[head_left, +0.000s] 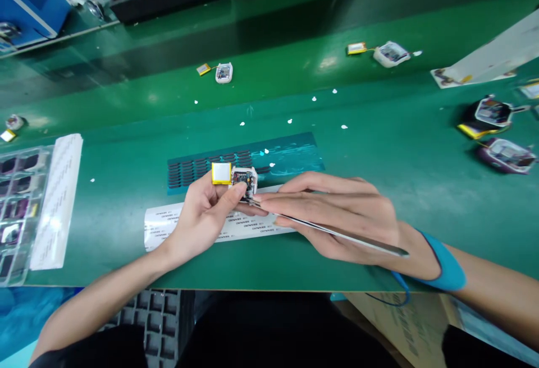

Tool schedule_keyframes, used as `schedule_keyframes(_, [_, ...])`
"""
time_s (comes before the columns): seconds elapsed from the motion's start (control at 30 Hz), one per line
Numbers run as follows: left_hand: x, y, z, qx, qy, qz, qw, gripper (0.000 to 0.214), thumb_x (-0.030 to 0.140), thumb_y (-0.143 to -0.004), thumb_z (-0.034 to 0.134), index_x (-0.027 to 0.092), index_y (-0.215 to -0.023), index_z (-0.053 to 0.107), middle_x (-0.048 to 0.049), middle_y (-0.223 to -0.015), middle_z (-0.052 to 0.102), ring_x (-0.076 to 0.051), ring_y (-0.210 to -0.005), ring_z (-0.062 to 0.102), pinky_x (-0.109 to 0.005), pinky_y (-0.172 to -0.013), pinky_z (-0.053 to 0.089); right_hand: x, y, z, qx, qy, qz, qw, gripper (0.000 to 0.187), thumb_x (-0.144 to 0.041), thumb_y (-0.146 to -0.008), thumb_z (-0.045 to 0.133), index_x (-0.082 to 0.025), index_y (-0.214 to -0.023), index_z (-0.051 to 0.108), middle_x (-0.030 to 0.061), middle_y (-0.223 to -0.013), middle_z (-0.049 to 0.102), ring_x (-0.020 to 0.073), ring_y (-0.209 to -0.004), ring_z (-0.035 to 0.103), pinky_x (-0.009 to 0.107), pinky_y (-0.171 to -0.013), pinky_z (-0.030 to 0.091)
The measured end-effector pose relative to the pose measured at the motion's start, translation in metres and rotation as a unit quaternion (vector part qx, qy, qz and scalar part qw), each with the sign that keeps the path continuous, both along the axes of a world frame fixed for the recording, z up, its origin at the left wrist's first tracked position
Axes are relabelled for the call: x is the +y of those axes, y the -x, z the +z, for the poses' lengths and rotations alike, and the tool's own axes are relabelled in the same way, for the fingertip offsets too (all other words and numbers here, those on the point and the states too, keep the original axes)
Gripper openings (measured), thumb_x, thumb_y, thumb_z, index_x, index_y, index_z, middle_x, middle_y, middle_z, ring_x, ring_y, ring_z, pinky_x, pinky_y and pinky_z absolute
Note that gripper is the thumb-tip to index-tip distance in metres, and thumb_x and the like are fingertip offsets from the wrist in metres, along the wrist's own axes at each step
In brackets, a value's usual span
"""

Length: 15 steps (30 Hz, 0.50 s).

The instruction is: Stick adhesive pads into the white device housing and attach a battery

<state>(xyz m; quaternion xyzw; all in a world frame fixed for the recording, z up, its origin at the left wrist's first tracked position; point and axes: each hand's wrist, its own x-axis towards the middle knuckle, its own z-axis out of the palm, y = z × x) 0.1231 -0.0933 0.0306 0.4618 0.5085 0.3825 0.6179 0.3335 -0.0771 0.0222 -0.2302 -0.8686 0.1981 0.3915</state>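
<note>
Green surface (379, 149) carries a white label strip (168, 225) and a teal sheet of dark adhesive pads (269, 160) just behind the hands, apparently kept within easy reach. Left hand (202, 216) is closed round a small white module with exposed circuit board (245, 182), lifted just above the strip with its yellow-edged battery (221, 173) hanging off the left side. Right hand (341, 216) pinches long metal tweezers (328, 230), tips at the module's lower edge, held low and flat, probably for steadiness.

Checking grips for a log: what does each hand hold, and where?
Left hand pinches the small circuit module by its lower edge; right hand holds tweezers along the shaft.
</note>
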Motion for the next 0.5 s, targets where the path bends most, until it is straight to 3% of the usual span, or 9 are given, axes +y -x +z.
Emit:
schedule_keyframes(0.13, [-0.0006,0.0019,-0.0008,-0.007,-0.016,0.017,1.000,0.029,0.042,-0.089,0.073,0.019,-0.095,0.057,-0.0031,-0.082,0.075,-0.023,-0.064,0.078,-0.033,-0.057,0.066,-0.0018,-0.0022,0.0047,0.001,0.029,-0.011,1.000,0.020,-0.013,-0.096,0.065,-0.020,-0.114,0.068,0.0043,-0.103,0.080,0.0143,-0.096,0.074,0.026,-0.079,0.064])
schedule_keyframes(0.27, [-0.0015,0.0046,-0.0045,-0.015,-0.008,0.017,1.000,0.029,0.042,-0.089,0.072,0.019,-0.095,0.056,-0.0033,-0.081,0.075,-0.024,-0.063,0.078,-0.034,-0.060,0.066,-0.0016,-0.0025,0.0053,0.002,0.035,-0.011,0.999,0.030,-0.009,-0.095,0.063,-0.026,-0.119,0.068,0.0027,-0.106,0.079,0.0173,-0.095,0.074,0.031,-0.078,0.066])
schedule_keyframes(0.5, [-0.0008,0.0052,-0.0040,-0.014,0.006,-0.002,1.000,0.027,0.041,-0.092,0.068,0.020,-0.097,0.053,-0.0045,-0.083,0.076,-0.025,-0.066,0.079,-0.035,-0.062,0.066,-0.0006,-0.0005,-0.0003,0.021,0.053,-0.005,0.998,0.032,-0.004,-0.093,0.062,-0.020,-0.120,0.068,0.0054,-0.106,0.079,0.0169,-0.096,0.073,0.031,-0.078,0.065])
